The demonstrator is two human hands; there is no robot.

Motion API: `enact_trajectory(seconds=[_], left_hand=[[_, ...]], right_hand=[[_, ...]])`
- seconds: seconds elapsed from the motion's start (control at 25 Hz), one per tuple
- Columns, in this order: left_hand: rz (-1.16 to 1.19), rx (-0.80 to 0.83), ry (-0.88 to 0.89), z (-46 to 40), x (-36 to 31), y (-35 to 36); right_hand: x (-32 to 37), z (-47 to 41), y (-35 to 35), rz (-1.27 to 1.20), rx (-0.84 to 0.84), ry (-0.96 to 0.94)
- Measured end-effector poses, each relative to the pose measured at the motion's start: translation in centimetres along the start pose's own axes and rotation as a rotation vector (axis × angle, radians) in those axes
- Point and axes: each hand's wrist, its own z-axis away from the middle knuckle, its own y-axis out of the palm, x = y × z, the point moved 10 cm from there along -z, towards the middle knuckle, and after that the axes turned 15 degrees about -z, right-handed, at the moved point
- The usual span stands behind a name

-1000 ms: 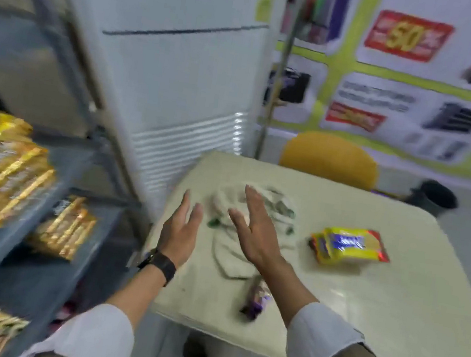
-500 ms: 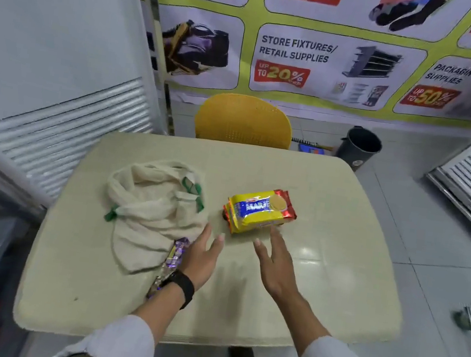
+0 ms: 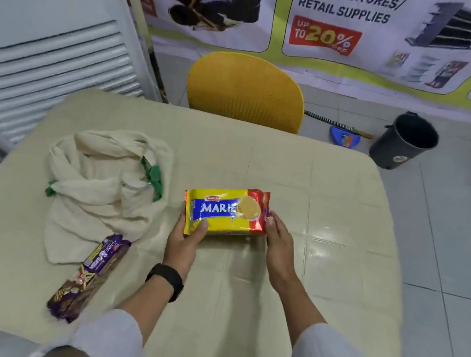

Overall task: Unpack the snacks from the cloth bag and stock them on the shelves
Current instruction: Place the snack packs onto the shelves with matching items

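Observation:
A yellow Marie biscuit pack (image 3: 225, 211) lies in the middle of the cream table (image 3: 303, 182). My left hand (image 3: 185, 239) grips its left end, thumb on top. My right hand (image 3: 278, 240) holds its red right end. The cream cloth bag (image 3: 100, 186) with green trim lies crumpled and flat at the left of the table. A long purple biscuit pack (image 3: 87, 275) lies by the bag's near edge, close to the table's front left. No shelf is in view.
A yellow chair (image 3: 245, 89) stands behind the table. A dark bin (image 3: 404, 140) and a blue dustpan (image 3: 344, 137) sit on the tiled floor at the right. A white louvred cabinet (image 3: 48, 61) stands at the left, a poster wall behind.
My view swung from the shelves to the table. Both hands went from open over the bag to the Marie pack and closed on its two ends.

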Motion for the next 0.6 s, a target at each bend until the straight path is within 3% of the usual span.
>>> enact_trajectory(seconds=[0.12,0.36,0.6], left_hand=[[0.060,-0.025,0.002,-0.5,0.7,0.3],[0.144,0.024,-0.071,-0.8,1.9,1.1],[0.221,-0.027,0.014,0.5,-2.7,-2.9]], right_hand=[[-0.8,-0.5,0.9,-0.092,0.080,-0.006],[-1.3,-0.5,0.8,-0.181,0.013,0.019],[4.4,0.9,5.6,-0.150,0.094,-0.042]])
